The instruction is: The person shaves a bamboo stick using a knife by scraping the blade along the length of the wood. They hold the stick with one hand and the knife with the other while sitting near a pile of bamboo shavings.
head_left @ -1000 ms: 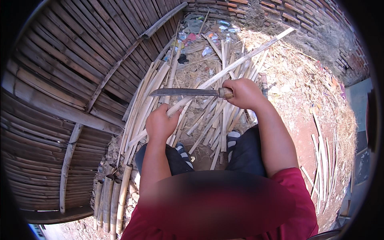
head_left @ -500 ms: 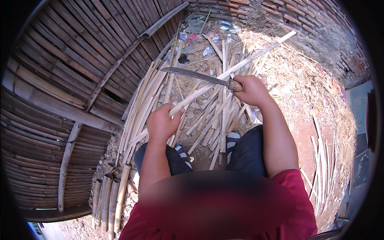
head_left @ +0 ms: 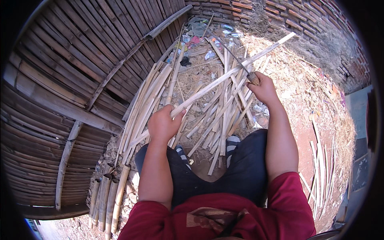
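Note:
My left hand is closed round a long pale bamboo strip. The strip slants from beside my left knee up to the far right. In my right hand is the wooden handle of a machete. Its thin dark blade points to the far left and crosses the strip's upper part; I cannot tell whether the two touch. Below the strip, a heap of split bamboo strips lies crisscrossed on the ground in front of my feet.
A slatted bamboo wall stands at the left, with bamboo poles near its base. Longer strips lie along it. Litter gathers by the far brick wall. More thin strips lie at the right beside straw.
My right hand has shifted slightly right and up, and the machete has swung from nearly level to pointing far left. My left hand keeps its grip on the bamboo strip.

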The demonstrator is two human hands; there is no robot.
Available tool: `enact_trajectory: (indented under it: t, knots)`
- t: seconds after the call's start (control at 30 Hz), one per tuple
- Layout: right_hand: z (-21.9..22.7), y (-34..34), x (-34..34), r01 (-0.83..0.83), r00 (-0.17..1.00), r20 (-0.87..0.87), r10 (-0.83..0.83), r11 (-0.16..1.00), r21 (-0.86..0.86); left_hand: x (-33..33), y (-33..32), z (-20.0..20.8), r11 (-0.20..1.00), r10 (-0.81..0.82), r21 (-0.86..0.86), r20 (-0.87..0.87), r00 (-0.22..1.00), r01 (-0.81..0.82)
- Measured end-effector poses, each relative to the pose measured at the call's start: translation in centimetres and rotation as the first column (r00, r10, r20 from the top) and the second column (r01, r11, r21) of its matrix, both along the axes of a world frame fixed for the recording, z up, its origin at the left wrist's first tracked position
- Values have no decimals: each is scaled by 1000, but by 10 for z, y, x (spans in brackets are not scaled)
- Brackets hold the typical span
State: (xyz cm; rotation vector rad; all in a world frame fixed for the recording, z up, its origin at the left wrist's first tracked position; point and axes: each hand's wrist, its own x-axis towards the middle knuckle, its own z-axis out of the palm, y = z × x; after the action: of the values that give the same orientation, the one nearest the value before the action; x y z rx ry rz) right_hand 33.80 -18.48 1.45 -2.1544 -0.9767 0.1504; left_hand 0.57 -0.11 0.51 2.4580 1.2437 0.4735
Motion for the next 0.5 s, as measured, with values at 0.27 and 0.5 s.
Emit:
enact_trajectory:
  t: [0.27, 0.5]
  knots:
    - [25, 23, -54, -346, 911, 113, 397, 882, -319, -8, 2, -6, 1000, 3, 12, 22, 1000, -3]
    - [-7, 3, 5, -99, 995, -18, 99, 995, -6, -2, -1, 0, 1000, 5, 11, -16, 1000, -5]
